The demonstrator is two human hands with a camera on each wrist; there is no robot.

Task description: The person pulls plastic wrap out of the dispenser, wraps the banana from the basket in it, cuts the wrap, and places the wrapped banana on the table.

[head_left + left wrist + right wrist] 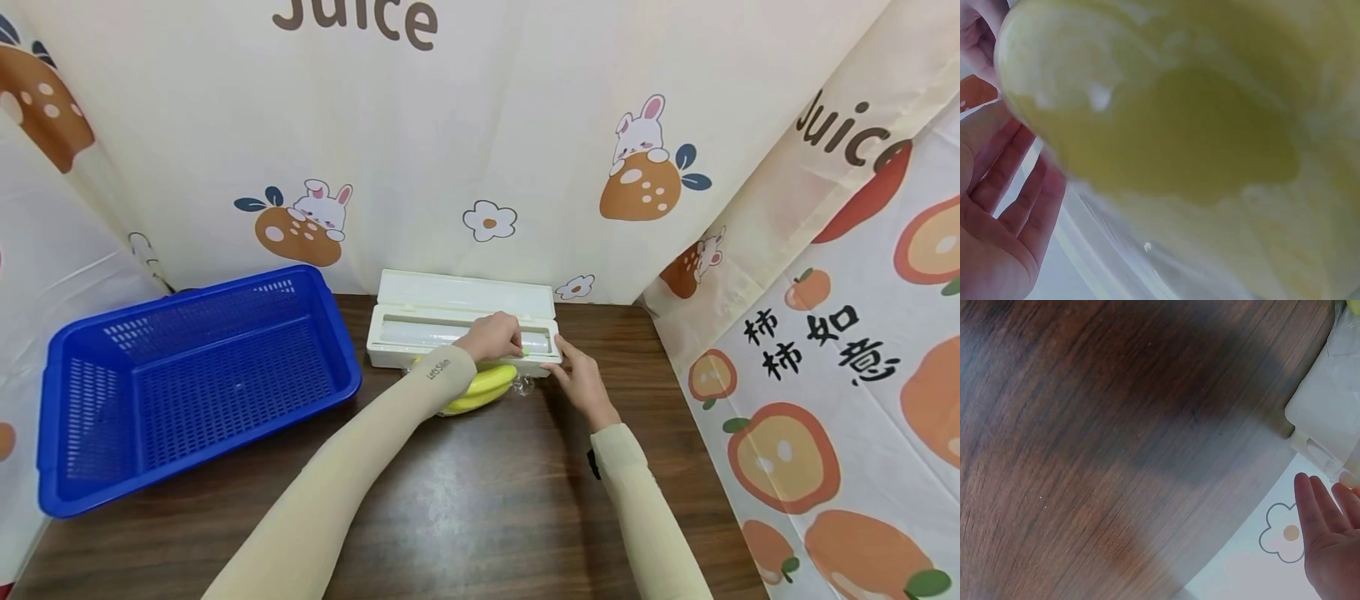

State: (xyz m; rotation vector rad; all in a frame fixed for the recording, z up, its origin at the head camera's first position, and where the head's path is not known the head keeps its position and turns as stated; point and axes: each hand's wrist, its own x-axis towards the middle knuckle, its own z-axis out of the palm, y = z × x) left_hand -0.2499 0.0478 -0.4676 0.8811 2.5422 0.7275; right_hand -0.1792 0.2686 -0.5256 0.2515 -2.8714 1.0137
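Note:
A white cling film dispenser lies lengthwise at the back of the table, its lid raised and a film roll inside. My left hand reaches across to the dispenser's front edge near its right end, fingers curled down at a small green slide cutter. My right hand grips the dispenser's right end, thumb at the front and straight fingers along the side. Yellow bananas, covered in clear film, lie against the front beneath my left wrist. They fill most of the left wrist view, blurred.
A blue perforated basket stands on the left of the dark wooden table. Printed curtain hangs right behind the dispenser, with more cloth along the right side. Crumpled clear film sticks out beside the bananas.

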